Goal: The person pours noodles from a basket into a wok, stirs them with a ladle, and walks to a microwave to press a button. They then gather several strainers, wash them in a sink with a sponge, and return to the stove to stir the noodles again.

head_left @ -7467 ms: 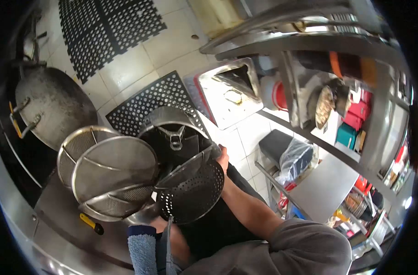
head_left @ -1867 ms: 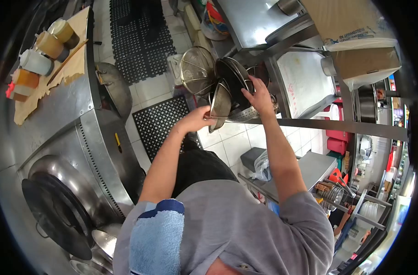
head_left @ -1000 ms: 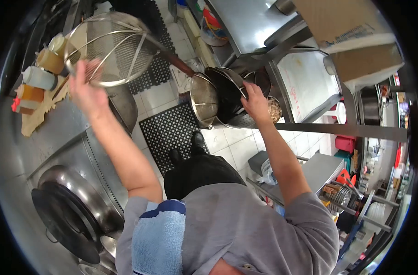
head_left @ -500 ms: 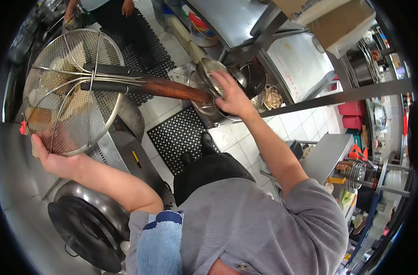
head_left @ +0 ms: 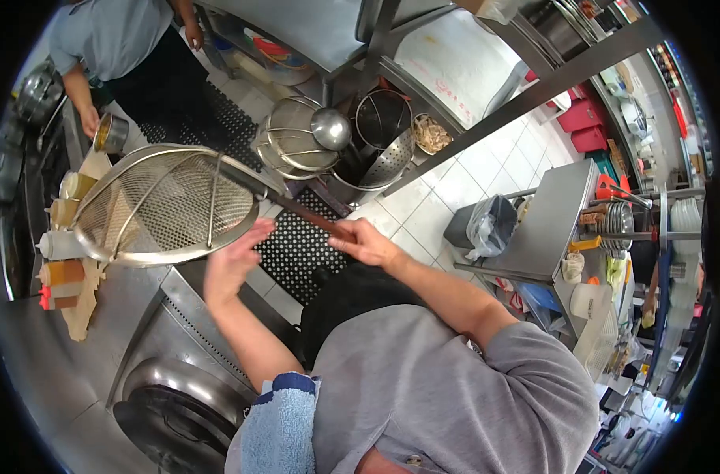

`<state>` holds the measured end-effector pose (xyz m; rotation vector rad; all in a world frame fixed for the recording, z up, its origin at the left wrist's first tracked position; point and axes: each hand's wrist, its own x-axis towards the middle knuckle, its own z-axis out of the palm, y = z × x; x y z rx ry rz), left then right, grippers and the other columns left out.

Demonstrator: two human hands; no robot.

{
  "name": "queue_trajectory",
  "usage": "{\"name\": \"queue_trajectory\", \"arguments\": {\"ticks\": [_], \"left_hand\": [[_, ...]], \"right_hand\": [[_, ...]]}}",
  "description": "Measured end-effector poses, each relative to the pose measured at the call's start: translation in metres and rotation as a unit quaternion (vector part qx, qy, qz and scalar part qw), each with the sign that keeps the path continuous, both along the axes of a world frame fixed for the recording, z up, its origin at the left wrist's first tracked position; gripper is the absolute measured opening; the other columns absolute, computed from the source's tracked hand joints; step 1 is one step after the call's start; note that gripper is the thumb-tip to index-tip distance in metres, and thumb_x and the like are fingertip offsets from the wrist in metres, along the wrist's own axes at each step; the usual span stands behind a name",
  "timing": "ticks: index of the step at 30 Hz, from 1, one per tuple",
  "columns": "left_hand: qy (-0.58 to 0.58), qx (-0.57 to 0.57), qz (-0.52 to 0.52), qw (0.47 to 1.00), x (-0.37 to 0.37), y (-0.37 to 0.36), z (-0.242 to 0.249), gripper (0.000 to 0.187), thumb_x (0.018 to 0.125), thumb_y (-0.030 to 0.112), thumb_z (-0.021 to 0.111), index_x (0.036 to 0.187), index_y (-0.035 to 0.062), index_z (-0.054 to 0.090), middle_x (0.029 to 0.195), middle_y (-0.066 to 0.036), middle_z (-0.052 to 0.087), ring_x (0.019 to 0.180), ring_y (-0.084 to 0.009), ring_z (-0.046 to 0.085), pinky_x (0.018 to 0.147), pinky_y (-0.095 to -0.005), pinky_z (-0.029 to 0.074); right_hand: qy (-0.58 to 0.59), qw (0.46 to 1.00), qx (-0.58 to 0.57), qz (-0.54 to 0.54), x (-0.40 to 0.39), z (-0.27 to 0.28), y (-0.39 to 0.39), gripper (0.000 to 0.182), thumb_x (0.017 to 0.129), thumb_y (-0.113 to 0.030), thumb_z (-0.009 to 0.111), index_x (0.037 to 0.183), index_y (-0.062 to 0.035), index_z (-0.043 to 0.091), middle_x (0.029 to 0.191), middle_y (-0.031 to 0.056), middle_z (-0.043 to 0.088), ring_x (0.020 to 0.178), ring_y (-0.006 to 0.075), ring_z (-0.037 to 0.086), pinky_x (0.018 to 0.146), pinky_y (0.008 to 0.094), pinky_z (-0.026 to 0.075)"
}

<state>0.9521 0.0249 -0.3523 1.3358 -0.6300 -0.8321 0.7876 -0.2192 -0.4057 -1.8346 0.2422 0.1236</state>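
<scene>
A large wire-mesh strainer (head_left: 170,201) hangs tilted in front of me, over the left counter. My right hand (head_left: 366,241) is wrapped round the end of its dark wooden handle (head_left: 309,215). Just below the strainer's rim, my left hand (head_left: 235,257) is raised with its fingers spread, slightly smeared by motion. Beyond the handle, a second round strainer (head_left: 285,150) and a steel ladle (head_left: 330,129) rest by a metal pot (head_left: 360,193). A perforated steel scoop (head_left: 393,160) leans in that pot.
A person (head_left: 111,39) at upper left holds a small steel pot (head_left: 111,133). Squeeze bottles (head_left: 60,246) line the left counter. A dark-lidded pan (head_left: 170,426) sits below. To the right are a bin (head_left: 482,225) and a steel table (head_left: 545,225).
The strainer has turned and moved down and right. My right hand has come back from the pots onto its handle. My left hand has left the strainer's rim.
</scene>
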Motion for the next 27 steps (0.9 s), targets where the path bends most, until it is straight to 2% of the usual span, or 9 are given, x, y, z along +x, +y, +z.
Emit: {"name": "queue_trajectory", "arguments": {"ticks": [1, 3, 6, 9, 12, 14, 19, 21, 27], "left_hand": [[0.045, 0.019, -0.004, 0.999, -0.015, -0.024, -0.004, 0.077, 0.075, 0.035, 0.08, 0.13, -0.0045, 0.046, 0.132, -0.017, 0.052, 0.121, -0.0269, 0.053, 0.105, -0.039, 0.04], [0.1, -0.138, -0.027, 0.985, -0.036, -0.059, -0.017, 0.068, 0.077, 0.021, 0.08, 0.131, -0.0026, 0.046, 0.137, -0.016, 0.048, 0.127, -0.0277, 0.048, 0.107, -0.0408, 0.038], [0.082, -0.232, 0.063, 0.967, -0.052, -0.075, -0.05, 0.025, 0.091, 0.018, 0.066, 0.1, -0.0023, 0.054, 0.11, -0.022, 0.063, 0.104, -0.031, 0.062, 0.094, -0.0437, 0.049], [-0.007, -0.069, 0.165, 0.984, -0.058, -0.053, -0.043, 0.013, 0.095, 0.01, 0.056, 0.091, -0.0008, 0.051, 0.084, -0.016, 0.064, 0.077, -0.0235, 0.064, 0.077, -0.0386, 0.054], [0.111, -0.141, 0.348, 0.92, -0.077, -0.035, -0.057, 0.01, 0.099, 0.013, 0.051, 0.097, 0.0041, 0.048, 0.068, -0.001, 0.044, 0.058, -0.0119, 0.04, 0.057, -0.0306, 0.04], [0.106, -0.076, 0.465, 0.875, -0.086, -0.018, -0.069, 0.011, 0.099, 0.014, 0.052, 0.092, 0.0058, 0.049, 0.065, 0.001, 0.041, 0.057, -0.01, 0.038, 0.055, -0.0291, 0.038], [0.078, -0.013, 0.599, 0.797, -0.124, -0.008, -0.088, 0.019, 0.098, 0.018, 0.055, 0.085, 0.0069, 0.046, 0.061, 0.001, 0.04, 0.05, -0.0091, 0.037, 0.049, -0.0273, 0.037], [0.094, -0.016, 0.628, 0.772, -0.142, -0.016, -0.08, 0.021, 0.098, 0.018, 0.056, 0.084, 0.0071, 0.046, 0.06, 0.001, 0.04, 0.049, -0.0092, 0.038, 0.048, -0.0271, 0.037], [0.105, -0.023, 0.701, 0.705, -0.187, -0.03, -0.077, 0.014, 0.095, 0.011, 0.057, 0.086, 0.0053, 0.047, 0.061, -0.001, 0.042, 0.051, -0.0109, 0.04, 0.048, -0.0273, 0.04]], "right_hand": [[-0.007, 1.0, 0.016, 0.015, 0.0, 0.0, 0.008, 0.031, 0.092, -0.03, 0.062, 0.082, -0.0002, 0.058, 0.058, 0.0063, 0.047, 0.056, 0.0153, 0.041, 0.054, 0.0354, 0.037], [-0.011, 0.998, 0.014, 0.068, 0.008, 0.013, 0.017, 0.034, 0.093, -0.032, 0.06, 0.083, 0.0002, 0.059, 0.057, 0.0078, 0.047, 0.055, 0.0169, 0.042, 0.055, 0.0362, 0.038], [-0.104, 0.986, 0.034, 0.122, 0.022, -0.019, 0.024, 0.047, 0.092, -0.043, 0.058, 0.093, 0.0035, 0.063, 0.079, 0.0163, 0.061, 0.074, 0.0318, 0.058, 0.07, 0.0427, 0.045], [-0.062, 0.957, -0.168, 0.228, 0.029, -0.012, -0.002, 0.066, 0.085, -0.054, 0.063, 0.117, 0.0042, 0.06, 0.112, 0.0222, 0.06, 0.103, 0.0315, 0.06, 0.088, 0.0398, 0.048], [0.002, 0.97, -0.166, 0.178, 0.034, -0.041, -0.051, 0.059, 0.085, -0.048, 0.066, 0.118, -0.0002, 0.061, 0.112, 0.0207, 0.063, 0.102, 0.0302, 0.063, 0.087, 0.0372, 0.05], [0.096, 0.972, -0.165, 0.135, 0.047, -0.048, -0.106, 0.05, 0.084, -0.038, 0.071, 0.119, -0.0044, 0.061, 0.106, 0.0173, 0.068, 0.092, 0.0261, 0.066, 0.081, 0.0354, 0.052], [-0.021, 0.976, -0.205, -0.067, 0.076, -0.049, -0.233, 0.023, 0.085, -0.018, 0.067, 0.103, -0.0034, 0.067, 0.087, 0.0166, 0.07, 0.08, 0.0234, 0.069, 0.071, 0.0341, 0.053], [-0.028, 0.954, -0.294, -0.048, 0.098, -0.049, -0.266, 0.021, 0.085, -0.013, 0.062, 0.103, -0.0027, 0.066, 0.09, 0.0204, 0.068, 0.085, 0.0323, 0.068, 0.076, 0.0379, 0.054], [-0.059, 0.954, -0.281, 0.08, 0.172, -0.041, -0.253, 0.022, 0.084, -0.011, 0.06, 0.104, -0.0037, 0.065, 0.094, 0.02, 0.067, 0.091, 0.0364, 0.065, 0.081, 0.0406, 0.051]]}}
